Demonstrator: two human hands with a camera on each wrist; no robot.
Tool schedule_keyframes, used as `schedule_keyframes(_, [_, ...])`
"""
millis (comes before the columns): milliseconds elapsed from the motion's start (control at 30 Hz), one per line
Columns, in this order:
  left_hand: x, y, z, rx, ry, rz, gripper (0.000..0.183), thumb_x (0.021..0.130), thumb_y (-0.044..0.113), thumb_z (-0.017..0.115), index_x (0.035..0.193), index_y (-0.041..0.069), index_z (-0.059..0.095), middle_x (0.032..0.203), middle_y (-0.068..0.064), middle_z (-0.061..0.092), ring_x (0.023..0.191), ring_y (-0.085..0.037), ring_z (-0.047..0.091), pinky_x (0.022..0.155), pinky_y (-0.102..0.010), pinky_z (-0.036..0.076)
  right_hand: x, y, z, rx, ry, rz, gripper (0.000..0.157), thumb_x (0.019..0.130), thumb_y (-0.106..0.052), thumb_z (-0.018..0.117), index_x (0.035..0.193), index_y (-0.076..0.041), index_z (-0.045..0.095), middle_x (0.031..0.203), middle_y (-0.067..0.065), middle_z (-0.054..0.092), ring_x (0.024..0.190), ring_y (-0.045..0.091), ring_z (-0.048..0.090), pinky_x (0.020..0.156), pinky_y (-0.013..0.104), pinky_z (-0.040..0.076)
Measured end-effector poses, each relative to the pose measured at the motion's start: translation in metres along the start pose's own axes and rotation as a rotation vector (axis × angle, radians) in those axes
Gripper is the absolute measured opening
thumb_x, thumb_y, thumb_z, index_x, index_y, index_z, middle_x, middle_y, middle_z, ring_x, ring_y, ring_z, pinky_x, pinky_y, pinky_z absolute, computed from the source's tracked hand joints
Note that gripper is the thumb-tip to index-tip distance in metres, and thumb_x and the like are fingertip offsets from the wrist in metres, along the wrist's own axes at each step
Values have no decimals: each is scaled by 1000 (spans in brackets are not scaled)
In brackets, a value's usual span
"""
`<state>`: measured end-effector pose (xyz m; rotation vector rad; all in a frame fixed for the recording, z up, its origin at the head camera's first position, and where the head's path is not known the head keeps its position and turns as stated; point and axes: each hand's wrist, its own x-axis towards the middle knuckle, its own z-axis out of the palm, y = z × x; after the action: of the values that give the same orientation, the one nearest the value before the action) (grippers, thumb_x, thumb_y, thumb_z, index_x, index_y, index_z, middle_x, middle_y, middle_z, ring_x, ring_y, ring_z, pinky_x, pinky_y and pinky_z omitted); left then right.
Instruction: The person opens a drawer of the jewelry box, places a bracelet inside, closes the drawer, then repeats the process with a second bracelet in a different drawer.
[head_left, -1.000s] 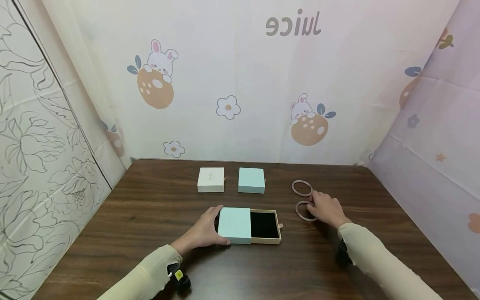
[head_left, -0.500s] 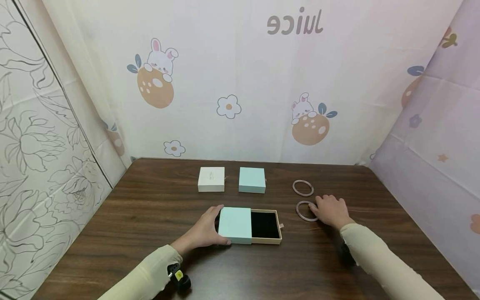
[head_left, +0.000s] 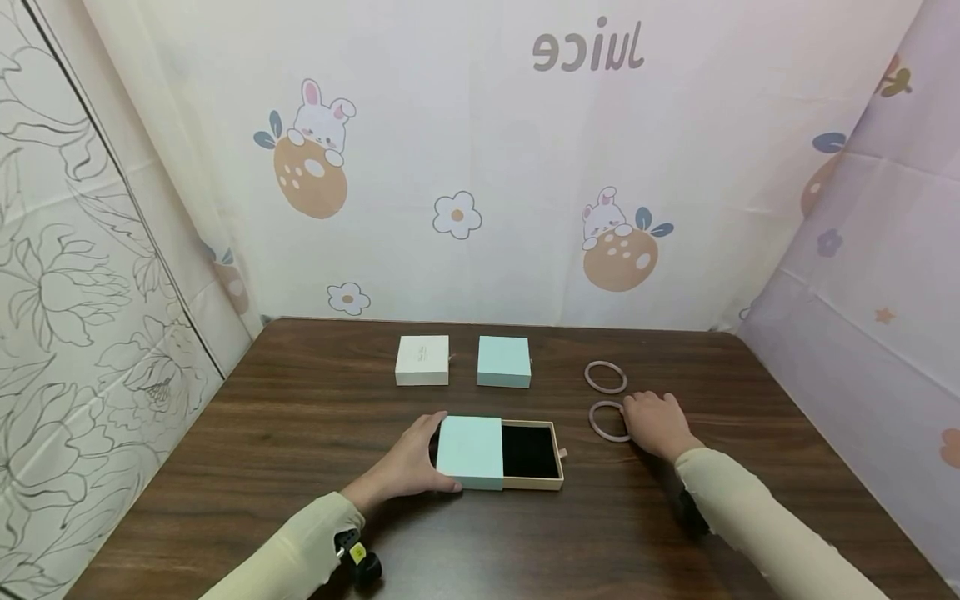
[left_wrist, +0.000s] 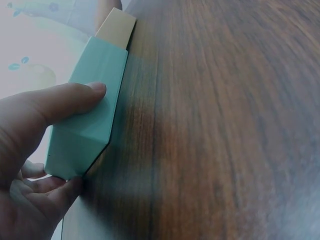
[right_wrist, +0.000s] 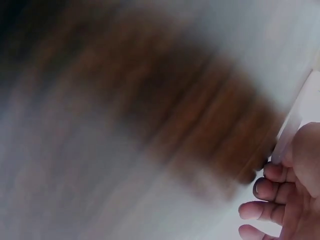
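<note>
So the mint box (head_left: 470, 450) sits around the middle of the brown table (head_left: 480, 542), long axis running left to right, its black-lined tray (head_left: 528, 450) slid partway out and the ribbon tab (head_left: 563, 453) pointing right. Left hand (head_left: 408, 462) grips the left end, thumb along the near side. Over to the right, the right hand (head_left: 658, 425) pinches the right edge of the near ring (head_left: 592, 421). A matching far ring (head_left: 587, 375) is just beyond it; a white box (head_left: 422, 358) and second mint box (head_left: 504, 360) sit farther back. Only the head cam gets the lining and tab. Left wrist cam catches fingers (left_wrist: 65, 192) bunched at the box's left end; the blurry right one shows curled fingertips (right_wrist: 267, 190) hidden from above.
</note>
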<state>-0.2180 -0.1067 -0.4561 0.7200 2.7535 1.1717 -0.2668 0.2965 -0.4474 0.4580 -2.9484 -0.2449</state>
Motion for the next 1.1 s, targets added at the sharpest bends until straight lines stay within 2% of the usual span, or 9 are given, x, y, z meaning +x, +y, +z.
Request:
schedule_keyframes(300, [0,1,0,-3,-3,5,106,61,32,88,141,-10,33,133,-23,44,117,-34,47,94,-48,40,-2,0,-1,-28,-31,-14,24,96,-16,55,73,-8,56,69,6,55,67,26,53,66,47,39])
schedule_keyframes(667, [0,2,-1,-9,-2,2,106,61,31,88,141,-10,33,132,-22,44,117,-33,47,94,-48,40,-3,-7,-16,-15,44,-54,28,94,-16,57,67,-12,51,64,2,50,62,22,48,62,43,36])
schedule_keyframes(1100, [0,1,0,-3,0,9,106,61,32,89,141,-10,33,130,-21,45,114,-32,48,93,-47,41,-1,-18,-27,-9,107,-96,23,92,-15,59,69,-10,54,67,4,55,65,24,50,62,42,33])
